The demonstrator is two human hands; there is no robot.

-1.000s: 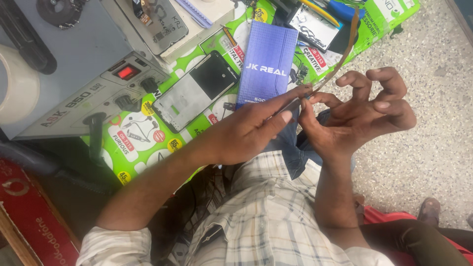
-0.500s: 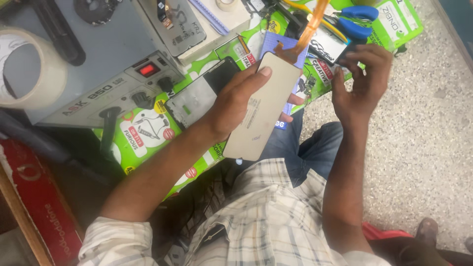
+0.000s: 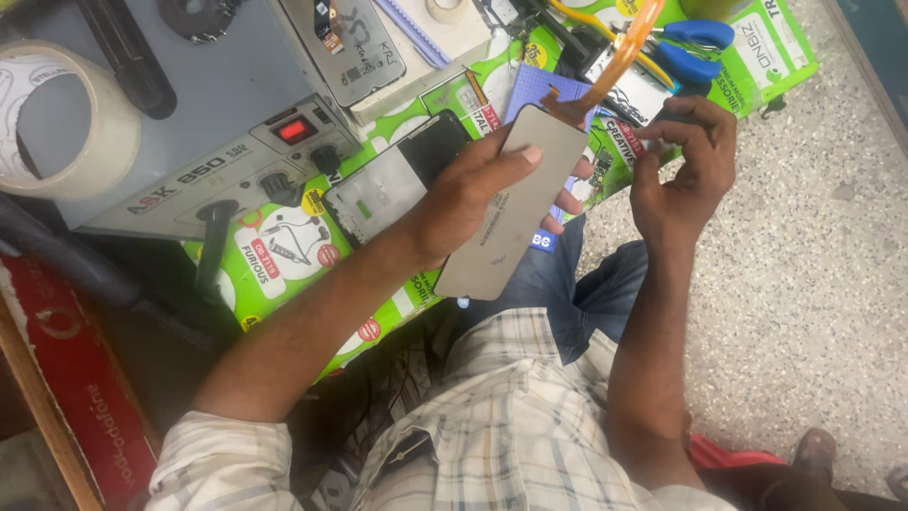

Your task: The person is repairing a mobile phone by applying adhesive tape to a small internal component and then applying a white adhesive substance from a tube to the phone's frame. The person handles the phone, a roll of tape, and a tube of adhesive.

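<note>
Closest to the camera, a checked shirt (image 3: 492, 416) and two bare forearms reaching forward. Left hand (image 3: 473, 189) clamps a grey panel (image 3: 515, 203), thumb across its face, fingers curled behind its far edge. Right hand (image 3: 686, 156) holds beside it, fingertips pinched together near an orange ribbon (image 3: 619, 57) rising from the panel's top. Beyond: green mat (image 3: 274, 255), blue pliers (image 3: 695, 43), grey machine (image 3: 189, 123).
</note>
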